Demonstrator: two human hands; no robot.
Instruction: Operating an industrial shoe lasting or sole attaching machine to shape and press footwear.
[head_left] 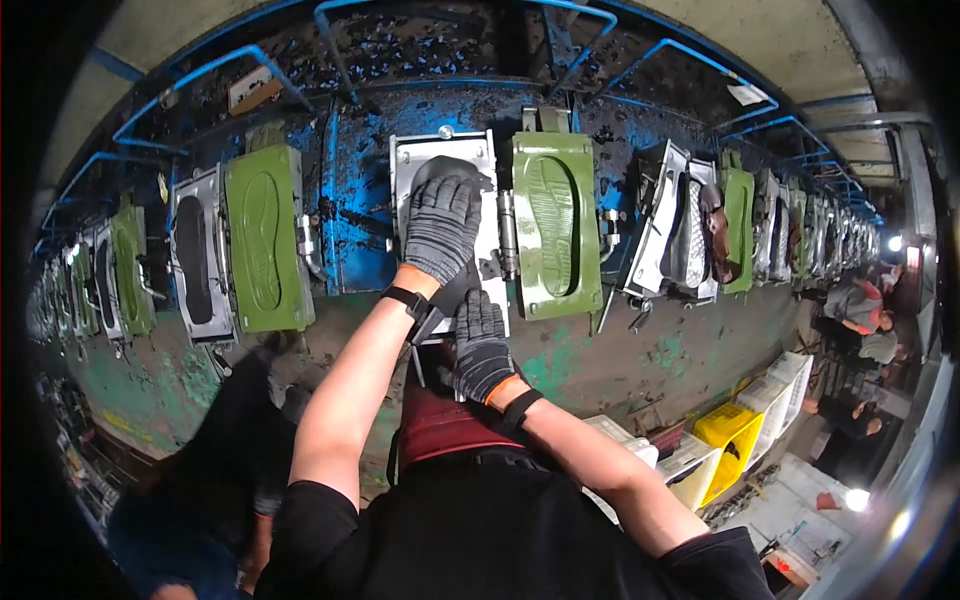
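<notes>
So both hands are in grey knit gloves with orange cuffs and black wrist straps, working at an open shoe-sole mould right in front. The left hand (443, 225) lies flat on the dark sole piece (452, 172) that sits in the silver mould tray (404, 165), fingers (455, 205) spread a bit and pressing down over it rather than wrapped around anything. The right hand (481, 343) is lower, at the bottom edge of that same tray, fingers curled in narrow; it looks like they're closed around something dark there, but I can't tell what it is or whether it's really gripped.

The sole piece is in the upper half of the tray, mostly hidden under the left glove. Hinged just to the right of the tray is the green mould lid (555, 225), swung open, with a sole-shaped tread pattern in it. Off to the left there's another green mould lid (265, 240) next to its own silver tray, and more of them run down the blue, grimy machine line on both sides. Lower right, well apart from the hands, there's a yellow crate (728, 432) among white ones.
</notes>
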